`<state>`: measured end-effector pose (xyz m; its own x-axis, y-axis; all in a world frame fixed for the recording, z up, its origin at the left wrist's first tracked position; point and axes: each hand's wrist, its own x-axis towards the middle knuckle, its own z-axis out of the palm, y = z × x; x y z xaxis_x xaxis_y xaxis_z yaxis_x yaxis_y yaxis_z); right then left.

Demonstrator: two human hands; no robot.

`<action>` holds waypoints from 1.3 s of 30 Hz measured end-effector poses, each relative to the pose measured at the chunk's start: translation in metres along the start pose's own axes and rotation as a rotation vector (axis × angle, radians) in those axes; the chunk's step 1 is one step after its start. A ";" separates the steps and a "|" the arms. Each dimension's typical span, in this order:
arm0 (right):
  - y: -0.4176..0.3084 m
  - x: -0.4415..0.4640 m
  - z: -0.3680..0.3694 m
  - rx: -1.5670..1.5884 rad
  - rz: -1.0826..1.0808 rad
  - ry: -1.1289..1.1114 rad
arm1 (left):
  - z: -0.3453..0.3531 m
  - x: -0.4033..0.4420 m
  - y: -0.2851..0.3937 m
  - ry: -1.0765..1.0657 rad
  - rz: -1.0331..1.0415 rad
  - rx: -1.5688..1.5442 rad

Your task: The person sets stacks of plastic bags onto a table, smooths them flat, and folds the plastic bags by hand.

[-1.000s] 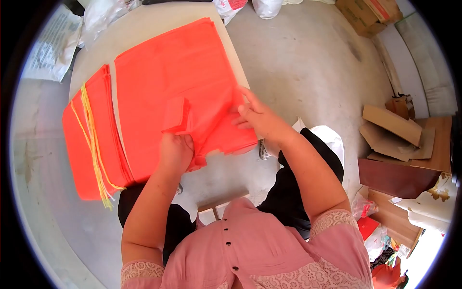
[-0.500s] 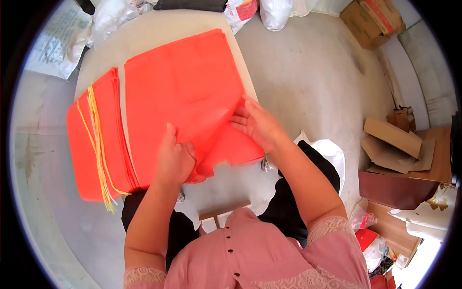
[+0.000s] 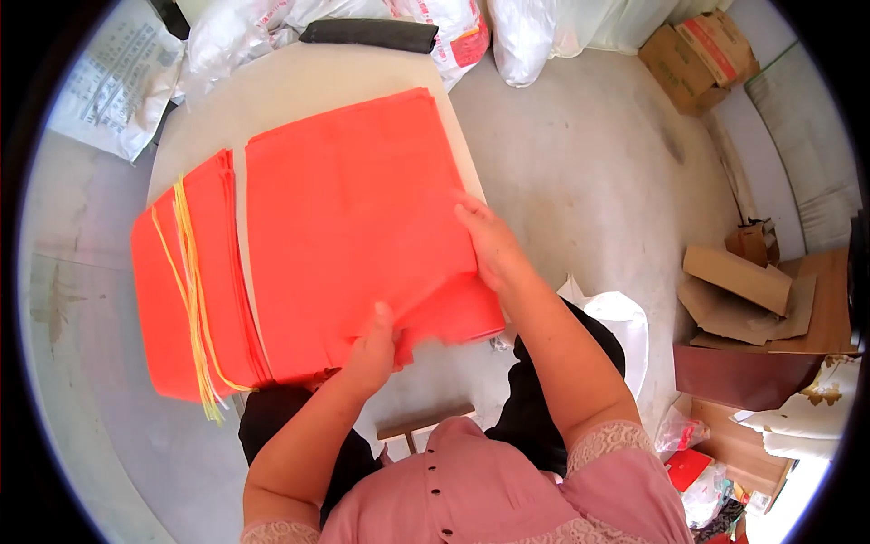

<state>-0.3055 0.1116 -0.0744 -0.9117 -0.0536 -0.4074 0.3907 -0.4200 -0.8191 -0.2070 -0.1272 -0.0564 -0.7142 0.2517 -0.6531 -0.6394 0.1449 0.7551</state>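
Note:
A wide stack of red sheets, thin and cloth-like, lies on the beige tabletop. Its near right corner is loose and wavy, hanging past the table edge. My left hand is closed on the near edge, thumb on top and the other fingers mostly hidden below. At the right edge, my right hand is closed around the sheets, its fingertips slightly blurred. A narrower red stack lies to the left across a small gap, with yellow and white cords draped over it.
A dark rolled item lies at the table's far edge, near plastic bags. Cardboard boxes stand at the far right. An open carton rests on a brown cabinet. My knees are close under the near edge.
My left hand has moved right and nearer along the front edge. The right hand's spread fingers have closed at the side edge, and the lifted fold there has flattened. The view has shifted slightly.

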 end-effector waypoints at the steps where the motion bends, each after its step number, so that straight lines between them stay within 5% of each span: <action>1: -0.003 0.002 0.000 -0.033 0.024 -0.034 | 0.000 0.000 -0.002 -0.017 0.011 0.004; 7: -0.007 0.001 0.007 -0.183 0.007 0.029 | -0.013 -0.005 0.000 -0.167 0.044 0.095; 10: -0.009 -0.001 0.009 -0.156 0.026 0.025 | -0.006 -0.018 0.012 -0.013 -0.043 0.011; 19: -0.015 -0.009 0.010 -0.138 0.021 0.000 | -0.016 -0.031 -0.001 -0.050 0.022 0.145; 25: -0.009 0.001 0.001 -0.167 -0.033 -0.014 | -0.027 -0.023 -0.043 -0.154 0.945 0.853; 28: -0.019 -0.006 0.005 -0.163 -0.013 -0.031 | -0.012 -0.035 0.002 -0.488 0.928 0.802; 34: -0.021 0.004 -0.001 -0.301 -0.024 0.021 | 0.018 -0.040 0.013 -0.749 0.898 1.178; 39: -0.020 0.011 -0.001 -0.277 -0.015 0.090 | 0.020 -0.043 0.004 -0.664 0.994 1.168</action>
<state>-0.3237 0.1201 -0.0625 -0.9074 0.0365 -0.4187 0.4087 -0.1557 -0.8993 -0.1728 -0.1187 -0.0244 -0.2525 0.9674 -0.0206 0.7176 0.2015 0.6666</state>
